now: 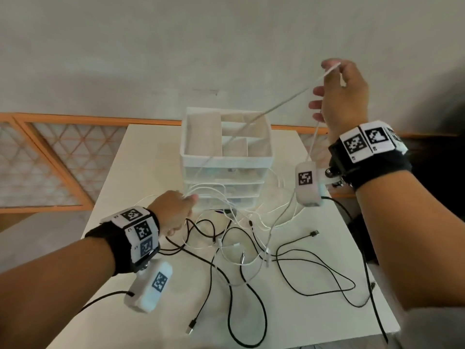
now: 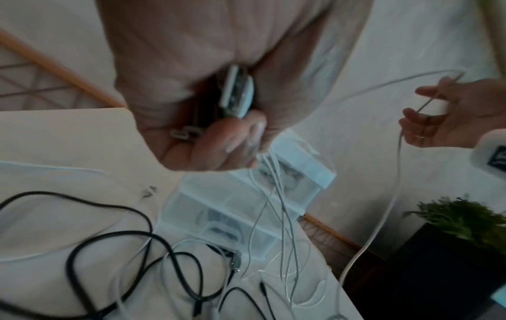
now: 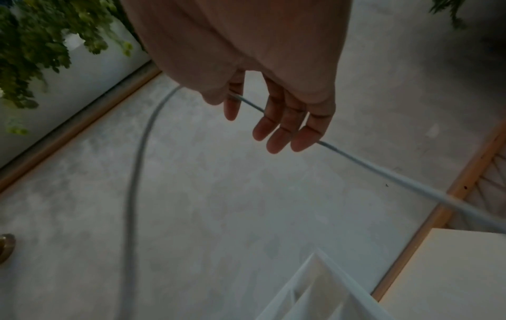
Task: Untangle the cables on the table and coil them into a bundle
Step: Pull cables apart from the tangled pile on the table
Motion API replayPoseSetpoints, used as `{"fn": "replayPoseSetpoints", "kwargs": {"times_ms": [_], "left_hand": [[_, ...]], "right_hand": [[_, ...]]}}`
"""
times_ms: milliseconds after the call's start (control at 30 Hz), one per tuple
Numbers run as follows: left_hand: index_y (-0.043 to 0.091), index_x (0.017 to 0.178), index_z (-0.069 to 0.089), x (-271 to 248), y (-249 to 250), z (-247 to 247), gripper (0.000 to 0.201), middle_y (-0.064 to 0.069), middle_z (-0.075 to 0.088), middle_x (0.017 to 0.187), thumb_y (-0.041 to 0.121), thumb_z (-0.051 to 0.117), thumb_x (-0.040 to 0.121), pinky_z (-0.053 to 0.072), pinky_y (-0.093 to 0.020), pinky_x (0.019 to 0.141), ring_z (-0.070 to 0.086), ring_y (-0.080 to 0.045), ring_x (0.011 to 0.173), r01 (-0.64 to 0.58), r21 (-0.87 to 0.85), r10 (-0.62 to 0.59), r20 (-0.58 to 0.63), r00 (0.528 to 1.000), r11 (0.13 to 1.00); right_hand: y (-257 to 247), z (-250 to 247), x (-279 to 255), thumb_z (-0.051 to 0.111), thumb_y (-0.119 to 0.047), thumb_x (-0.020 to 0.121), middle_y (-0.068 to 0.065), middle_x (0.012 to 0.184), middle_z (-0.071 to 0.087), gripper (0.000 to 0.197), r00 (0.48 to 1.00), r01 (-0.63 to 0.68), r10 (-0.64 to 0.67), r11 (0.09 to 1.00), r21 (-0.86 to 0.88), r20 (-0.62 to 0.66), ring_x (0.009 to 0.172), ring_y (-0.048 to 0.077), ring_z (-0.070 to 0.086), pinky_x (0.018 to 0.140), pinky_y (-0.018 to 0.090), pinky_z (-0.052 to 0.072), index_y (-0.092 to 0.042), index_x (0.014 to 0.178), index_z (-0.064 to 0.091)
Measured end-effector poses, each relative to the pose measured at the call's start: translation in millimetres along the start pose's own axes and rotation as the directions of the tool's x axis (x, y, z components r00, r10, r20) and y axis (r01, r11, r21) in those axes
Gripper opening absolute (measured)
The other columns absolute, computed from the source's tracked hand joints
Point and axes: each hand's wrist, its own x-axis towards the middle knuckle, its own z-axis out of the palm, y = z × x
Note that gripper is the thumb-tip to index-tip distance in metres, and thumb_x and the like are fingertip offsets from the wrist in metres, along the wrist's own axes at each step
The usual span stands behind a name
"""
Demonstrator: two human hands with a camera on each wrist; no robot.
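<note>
Several black cables [image 1: 317,261] and white ones [image 1: 261,222] lie tangled on the white table [image 1: 146,157]. My left hand [image 1: 187,200] hovers low in front of the drawer unit. In the left wrist view the left hand [image 2: 246,138] grips a bunch of white strands [image 2: 276,194], a pale plug [image 2: 238,95] and a connector. My right hand [image 1: 331,65] is raised high at the right, thumb and forefinger pinching one white cable [image 1: 276,104] that slants down toward the left hand. The right wrist view shows that pinch [image 3: 232,95], the other fingers [image 3: 284,130] straight.
A white drawer unit [image 1: 227,158] with an open compartment tray on top stands at the table's back middle. An orange lattice railing [image 1: 50,157] runs behind on the left. A potted plant [image 2: 465,218] sits off the table's right side. Loose cable ends lie near the front edge.
</note>
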Motion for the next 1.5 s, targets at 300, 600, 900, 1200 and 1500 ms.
{"fn": "replayPoseSetpoints", "kwargs": {"times_ms": [300,600,900,1200,1500], "left_hand": [[0.007,0.088,0.054,-1,-7,-9,0.046,-0.003,0.042,0.057,0.052,0.052,0.096,0.03,-0.018,0.036,0.034,-0.014,0.039,0.059,-0.116,-0.063,-0.031,0.998,0.992],[0.016,0.085,0.045,-15,16,-12,0.059,0.006,0.026,0.051,0.074,0.043,0.083,0.026,-0.023,0.043,0.024,-0.013,0.045,-0.112,-0.328,0.125,0.018,0.992,0.938],[0.007,0.081,0.053,-11,23,-12,0.04,0.001,0.043,0.054,0.042,0.05,0.1,0.035,-0.022,0.042,0.039,-0.01,0.039,-0.35,-0.117,0.335,-0.133,0.933,0.929],[0.022,0.085,0.063,-37,33,-19,0.031,0.01,0.059,0.069,0.051,0.057,0.091,0.037,-0.017,0.059,0.054,-0.004,0.064,-0.605,0.491,0.535,0.294,0.792,0.627],[0.016,0.084,0.047,-30,-40,-1,0.04,0.001,0.053,0.068,0.047,0.028,0.102,0.042,-0.035,0.068,0.05,-0.019,0.066,-0.435,0.626,0.389,0.22,0.895,0.647]], "right_hand": [[-30,15,16,0.026,-0.043,0.105,-0.014,0.124,0.055,0.036,0.972,0.172,-0.181,0.982,0.074,0.149,0.101,0.022,0.067,0.069,0.029,0.052,-0.031,0.118,0.057],[30,17,18,0.045,-0.045,0.082,-0.01,0.103,0.065,0.03,0.964,-0.037,0.001,0.991,0.132,0.266,0.082,0.02,0.065,0.065,0.034,0.048,-0.029,0.096,0.067],[125,-2,-66,0.065,-0.016,0.085,-0.002,0.087,0.066,0.064,0.792,-0.025,0.337,0.851,-0.524,0.509,0.081,0.013,0.062,0.075,0.027,0.047,-0.034,0.144,0.046],[73,43,-146,0.079,-0.041,0.08,-0.015,0.051,0.054,0.012,0.416,0.33,0.184,0.882,-0.336,0.891,0.053,0.0,0.052,0.057,0.015,0.038,-0.033,0.08,0.07],[165,5,-93,0.069,-0.019,0.086,0.001,0.088,0.077,0.007,0.964,0.218,-0.086,0.8,-0.559,0.252,0.081,0.026,0.07,0.071,0.035,0.054,-0.025,0.087,0.073]]}}
